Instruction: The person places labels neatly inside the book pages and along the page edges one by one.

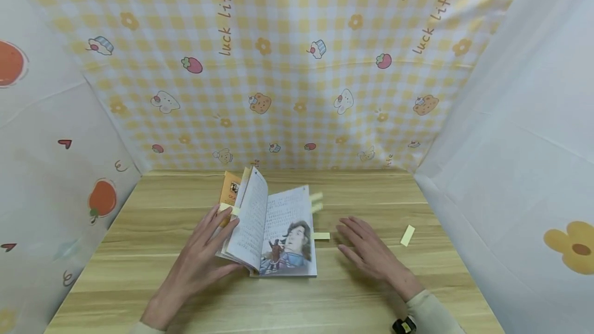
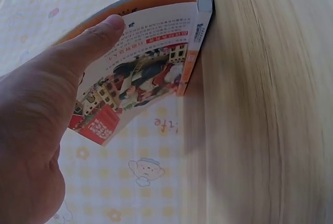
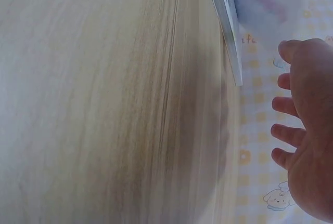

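Note:
An open book (image 1: pixel 285 241) stands on the wooden table, its right page showing a printed portrait. My left hand (image 1: pixel 204 251) grips the raised left part. In the left wrist view the thumb lies along the illustrated cover (image 2: pixel 151 73), and the other fingers are hidden behind it. A pale yellow tab (image 1: pixel 229 209) shows by the left fingertips. More yellow tabs (image 1: pixel 322 236) stick out from the right edge; the upper ones are blurred. My right hand (image 1: pixel 368 251) is just right of the book, fingers relaxed and slightly spread, holding nothing. A blurred page (image 3: pixel 268 11) shows in the right wrist view.
A loose yellow strip (image 1: pixel 407 235) lies on the table (image 1: pixel 352 303) to the right of my right hand. A checked curtain (image 1: pixel 297 76) hangs behind the table, with white cloth (image 1: pixel 515 133) along both sides.

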The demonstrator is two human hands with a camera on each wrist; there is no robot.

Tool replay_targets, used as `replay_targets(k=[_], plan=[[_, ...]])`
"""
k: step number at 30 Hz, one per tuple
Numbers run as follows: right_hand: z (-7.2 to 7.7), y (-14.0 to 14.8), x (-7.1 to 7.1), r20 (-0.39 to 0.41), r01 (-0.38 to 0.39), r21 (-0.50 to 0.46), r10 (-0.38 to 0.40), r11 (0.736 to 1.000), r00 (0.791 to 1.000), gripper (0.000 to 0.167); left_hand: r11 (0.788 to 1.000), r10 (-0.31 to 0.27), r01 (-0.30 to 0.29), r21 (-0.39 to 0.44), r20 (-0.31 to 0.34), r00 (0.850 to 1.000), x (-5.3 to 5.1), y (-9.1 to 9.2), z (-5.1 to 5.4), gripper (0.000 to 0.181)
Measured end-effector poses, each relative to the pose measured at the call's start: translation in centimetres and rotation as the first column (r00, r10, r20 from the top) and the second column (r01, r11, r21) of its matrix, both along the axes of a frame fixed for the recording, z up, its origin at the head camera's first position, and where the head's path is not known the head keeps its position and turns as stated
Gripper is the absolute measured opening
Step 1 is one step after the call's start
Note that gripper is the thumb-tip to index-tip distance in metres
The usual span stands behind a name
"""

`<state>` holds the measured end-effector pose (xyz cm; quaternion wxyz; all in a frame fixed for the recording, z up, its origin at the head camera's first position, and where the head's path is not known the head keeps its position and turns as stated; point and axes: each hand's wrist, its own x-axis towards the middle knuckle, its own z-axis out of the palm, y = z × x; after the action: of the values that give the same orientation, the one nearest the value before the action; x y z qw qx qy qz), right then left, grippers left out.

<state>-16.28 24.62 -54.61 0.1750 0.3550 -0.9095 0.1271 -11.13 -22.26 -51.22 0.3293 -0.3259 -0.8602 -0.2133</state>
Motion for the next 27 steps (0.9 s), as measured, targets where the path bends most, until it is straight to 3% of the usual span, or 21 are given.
replay_targets(k=[11,16,20,27], plan=[[0.2,0.8,0.0,-0.021,0.019,-0.013,-0.019,1.000,1.000,0.054,1.000,-0.005,0.004,-0.015,-0.030,1.000,-0.3,1.8,0.5,0.149],[0.1,1.1,0.1,-0.029,0.023,-0.025,-0.024,0.999,0.999,0.052,0.999,-0.036,0.036,-0.014,0.024,0.999,-0.4,2.6,0.5,0.141],[0.0,1.3,0.2,-0.029,0.027,-0.038,-0.029,0.999,0.999,0.052,0.997,-0.072,0.073,-0.021,0.032,0.997,-0.6,3.4,0.3,0.135],[-0.1,1.4,0.3,-0.028,0.033,-0.040,-0.034,0.999,0.999,0.050,0.991,-0.074,0.080,-0.108,0.058,0.996,-1.2,5.3,-0.3,0.131]])
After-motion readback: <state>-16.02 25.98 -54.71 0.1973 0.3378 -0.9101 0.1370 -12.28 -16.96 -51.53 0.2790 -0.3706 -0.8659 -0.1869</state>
